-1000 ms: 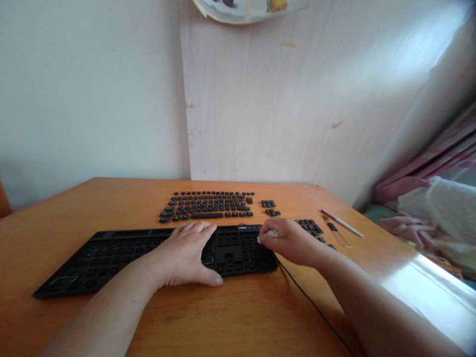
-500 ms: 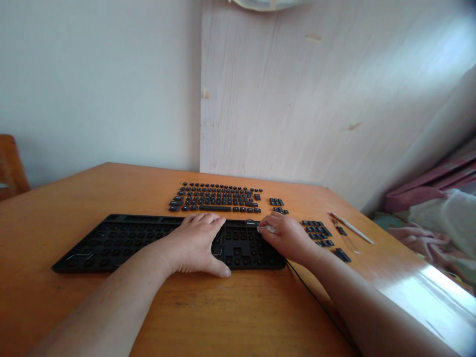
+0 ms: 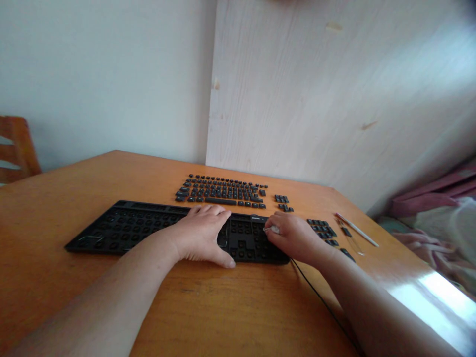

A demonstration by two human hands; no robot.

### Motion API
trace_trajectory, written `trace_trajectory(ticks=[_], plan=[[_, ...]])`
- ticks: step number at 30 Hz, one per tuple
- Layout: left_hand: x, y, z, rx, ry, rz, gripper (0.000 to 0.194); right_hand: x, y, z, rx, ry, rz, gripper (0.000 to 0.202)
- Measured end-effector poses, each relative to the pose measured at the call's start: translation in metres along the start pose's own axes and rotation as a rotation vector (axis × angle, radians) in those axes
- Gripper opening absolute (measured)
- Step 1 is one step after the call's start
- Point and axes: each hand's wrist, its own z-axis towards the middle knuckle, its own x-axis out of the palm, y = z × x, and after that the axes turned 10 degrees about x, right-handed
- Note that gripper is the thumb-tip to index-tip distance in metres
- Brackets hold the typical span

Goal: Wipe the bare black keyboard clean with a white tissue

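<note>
A black keyboard point(image 3: 148, 225) with its keycaps off lies flat on the wooden table, bare key sockets showing. My left hand point(image 3: 203, 235) spans its middle, thumb at the near edge and fingers over the far edge, holding it. On the keyboard's right end, my right hand point(image 3: 292, 230) is closed around a small crumpled white wad point(image 3: 273, 229), a tissue or cloth, pressed near the number pad's top. Most of the wad is hidden by the fingers. Loose black keycaps point(image 3: 223, 191) lie in keyboard order behind the keyboard.
More keycaps point(image 3: 281, 199) lie in groups to the right, some partly behind my right hand. Beyond them are a thin white stick-like tool point(image 3: 357, 229) and a wire tool with a dark handle point(image 3: 345, 231). A black cable point(image 3: 316, 290) runs under my right forearm. A chair point(image 3: 20, 148) stands far left.
The camera view has shifted, moving the whole scene slightly right and up. Both hands keep their places on the keyboard, and the right still grips the white wad.
</note>
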Motion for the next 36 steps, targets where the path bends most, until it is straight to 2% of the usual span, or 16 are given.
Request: trace_trajectory(ticks=[29,36], plan=[[-0.001,-0.001,0.001,0.006,0.008,0.015,0.119,-0.017,0.010,-0.030,-0.085,0.184,0.031,0.015],[-0.003,-0.003,0.001,-0.002,0.026,0.027,0.120,-0.018,0.004,-0.031,-0.090,0.268,0.146,0.015]])
